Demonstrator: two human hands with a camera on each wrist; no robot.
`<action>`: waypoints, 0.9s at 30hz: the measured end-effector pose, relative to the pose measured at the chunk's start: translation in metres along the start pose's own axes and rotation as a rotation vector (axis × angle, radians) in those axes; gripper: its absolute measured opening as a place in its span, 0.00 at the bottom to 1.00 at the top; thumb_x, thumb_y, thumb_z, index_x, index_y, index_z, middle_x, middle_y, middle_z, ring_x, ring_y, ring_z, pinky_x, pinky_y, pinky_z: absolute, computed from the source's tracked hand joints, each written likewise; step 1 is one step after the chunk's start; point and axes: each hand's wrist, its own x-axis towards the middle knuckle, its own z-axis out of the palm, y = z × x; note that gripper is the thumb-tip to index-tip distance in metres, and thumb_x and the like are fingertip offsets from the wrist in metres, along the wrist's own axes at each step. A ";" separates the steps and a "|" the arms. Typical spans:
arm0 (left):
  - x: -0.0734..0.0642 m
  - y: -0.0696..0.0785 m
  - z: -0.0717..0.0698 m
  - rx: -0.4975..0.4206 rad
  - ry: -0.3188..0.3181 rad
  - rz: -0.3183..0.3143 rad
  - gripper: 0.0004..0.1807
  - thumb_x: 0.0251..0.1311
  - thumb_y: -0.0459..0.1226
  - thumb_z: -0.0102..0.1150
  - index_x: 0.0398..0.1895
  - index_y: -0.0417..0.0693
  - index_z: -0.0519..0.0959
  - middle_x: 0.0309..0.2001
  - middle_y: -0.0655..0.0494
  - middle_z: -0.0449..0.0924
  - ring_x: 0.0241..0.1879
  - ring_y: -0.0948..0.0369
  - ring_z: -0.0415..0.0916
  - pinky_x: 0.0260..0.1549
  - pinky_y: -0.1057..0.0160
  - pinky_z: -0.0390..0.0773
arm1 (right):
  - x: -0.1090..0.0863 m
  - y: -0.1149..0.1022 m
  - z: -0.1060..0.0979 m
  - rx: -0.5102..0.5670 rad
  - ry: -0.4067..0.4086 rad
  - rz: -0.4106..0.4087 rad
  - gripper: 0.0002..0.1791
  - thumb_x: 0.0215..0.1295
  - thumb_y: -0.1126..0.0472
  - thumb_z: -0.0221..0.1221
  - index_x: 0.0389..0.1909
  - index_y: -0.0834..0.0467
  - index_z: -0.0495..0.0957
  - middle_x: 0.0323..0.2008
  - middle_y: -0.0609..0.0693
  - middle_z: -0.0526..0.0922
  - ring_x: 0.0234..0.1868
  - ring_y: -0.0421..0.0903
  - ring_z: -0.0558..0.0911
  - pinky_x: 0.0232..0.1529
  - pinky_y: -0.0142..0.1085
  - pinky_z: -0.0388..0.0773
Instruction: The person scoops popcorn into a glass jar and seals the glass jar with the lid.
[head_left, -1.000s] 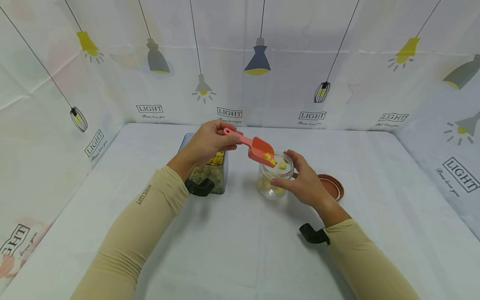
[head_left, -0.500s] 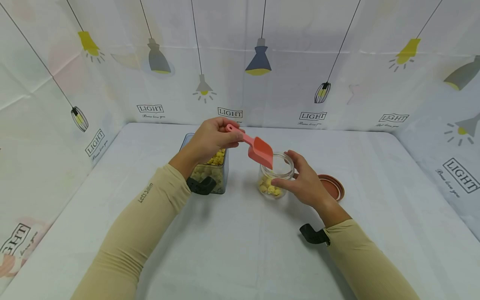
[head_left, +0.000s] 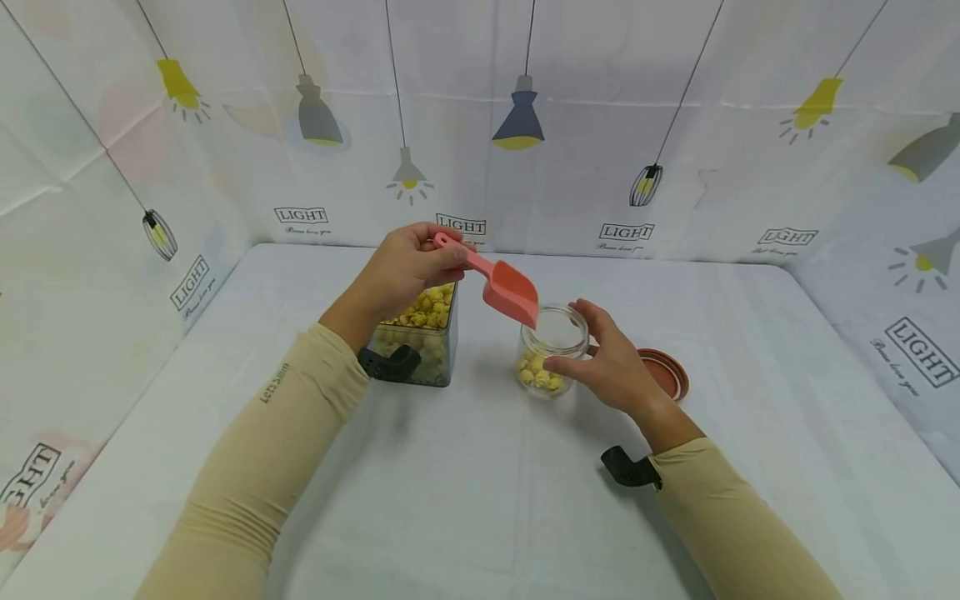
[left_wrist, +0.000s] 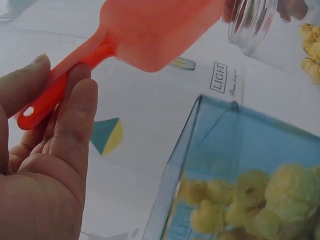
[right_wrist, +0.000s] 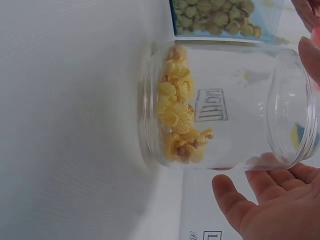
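My left hand [head_left: 397, 268] pinches the handle of a pink scoop [head_left: 512, 293] between thumb and fingers. In the left wrist view the scoop [left_wrist: 157, 32] reaches toward the glass jar's mouth [left_wrist: 252, 22]. The scoop's bowl looks bare and tilts down just over the jar's left rim. My right hand [head_left: 611, 367] holds the upright clear jar [head_left: 534, 352] near its rim, thumb in front and fingers behind. A low layer of yellow popcorn [right_wrist: 175, 105] lies at the jar's bottom. Left of the jar stands a square clear container [head_left: 420, 358] full of popcorn [head_left: 431, 310], partly behind my left hand.
A reddish-brown round lid [head_left: 666, 375] lies on the white tabletop [head_left: 480, 500], right of the jar and partly behind my right hand. White cloth walls [head_left: 570, 167] printed with lamps rise behind and beside the table.
The popcorn on the scoop has dropped into the jar. My left hand then moves the scoop slightly up and left, away from the jar's mouth. The right hand stays on the jar.
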 end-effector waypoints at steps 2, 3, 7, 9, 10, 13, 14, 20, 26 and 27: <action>-0.001 0.001 -0.003 0.004 0.005 0.000 0.19 0.70 0.31 0.59 0.60 0.34 0.72 0.56 0.41 0.78 0.53 0.50 0.80 0.51 0.57 0.81 | 0.000 0.000 -0.002 0.013 0.002 -0.016 0.55 0.60 0.51 0.72 0.79 0.59 0.47 0.76 0.55 0.55 0.76 0.55 0.55 0.70 0.54 0.62; -0.002 0.001 -0.005 0.010 0.007 0.001 0.19 0.70 0.32 0.58 0.61 0.34 0.71 0.56 0.41 0.78 0.53 0.50 0.81 0.52 0.56 0.80 | 0.000 -0.001 -0.003 0.020 0.005 -0.027 0.55 0.60 0.52 0.72 0.78 0.60 0.47 0.76 0.55 0.56 0.76 0.54 0.55 0.70 0.54 0.62; -0.006 0.001 -0.013 -0.002 0.022 0.010 0.20 0.71 0.32 0.56 0.63 0.35 0.70 0.57 0.41 0.77 0.53 0.50 0.80 0.52 0.57 0.80 | 0.001 -0.004 -0.010 0.038 0.027 -0.072 0.54 0.61 0.54 0.71 0.78 0.61 0.47 0.76 0.54 0.56 0.76 0.53 0.55 0.70 0.54 0.63; -0.008 0.002 -0.017 -0.014 0.029 0.014 0.20 0.72 0.32 0.55 0.64 0.35 0.69 0.57 0.41 0.77 0.53 0.50 0.80 0.51 0.58 0.81 | 0.001 -0.007 -0.013 0.035 0.039 -0.086 0.53 0.61 0.55 0.71 0.78 0.60 0.47 0.76 0.53 0.56 0.76 0.52 0.56 0.70 0.54 0.63; -0.010 0.003 -0.020 -0.020 0.032 0.016 0.21 0.72 0.32 0.55 0.64 0.34 0.68 0.58 0.40 0.77 0.52 0.51 0.80 0.51 0.59 0.81 | 0.001 -0.009 -0.015 0.031 0.045 -0.091 0.53 0.61 0.55 0.71 0.78 0.60 0.47 0.76 0.53 0.56 0.76 0.51 0.56 0.70 0.53 0.63; -0.015 0.005 -0.028 -0.012 0.039 0.027 0.21 0.72 0.31 0.54 0.65 0.34 0.68 0.58 0.40 0.76 0.52 0.52 0.81 0.52 0.58 0.80 | 0.001 -0.014 -0.017 0.019 0.051 -0.108 0.54 0.61 0.54 0.71 0.79 0.58 0.47 0.77 0.51 0.56 0.76 0.50 0.56 0.71 0.52 0.61; -0.017 0.005 -0.031 -0.005 0.042 0.030 0.21 0.72 0.31 0.54 0.65 0.34 0.68 0.58 0.40 0.76 0.52 0.52 0.81 0.52 0.58 0.80 | 0.001 -0.016 -0.018 0.020 0.053 -0.115 0.54 0.61 0.54 0.71 0.79 0.57 0.47 0.77 0.51 0.55 0.76 0.49 0.55 0.71 0.52 0.60; -0.025 0.005 -0.052 0.015 0.069 0.054 0.18 0.72 0.30 0.54 0.62 0.33 0.68 0.57 0.41 0.78 0.52 0.52 0.81 0.52 0.59 0.80 | 0.000 -0.026 -0.016 0.036 0.048 -0.164 0.55 0.59 0.56 0.73 0.79 0.56 0.47 0.77 0.49 0.55 0.77 0.46 0.54 0.73 0.49 0.58; -0.033 0.001 -0.075 -0.021 0.088 0.091 0.15 0.71 0.31 0.56 0.57 0.34 0.70 0.51 0.47 0.81 0.46 0.59 0.82 0.48 0.65 0.82 | 0.002 -0.040 -0.011 -0.001 0.038 -0.174 0.55 0.59 0.55 0.73 0.79 0.55 0.47 0.77 0.47 0.54 0.77 0.45 0.53 0.74 0.52 0.53; -0.035 0.000 -0.078 -0.022 0.093 0.098 0.15 0.71 0.31 0.56 0.57 0.35 0.70 0.50 0.49 0.82 0.46 0.59 0.82 0.48 0.65 0.82 | 0.001 -0.043 -0.011 -0.010 0.038 -0.174 0.55 0.59 0.54 0.73 0.79 0.55 0.47 0.77 0.47 0.54 0.77 0.46 0.52 0.74 0.52 0.52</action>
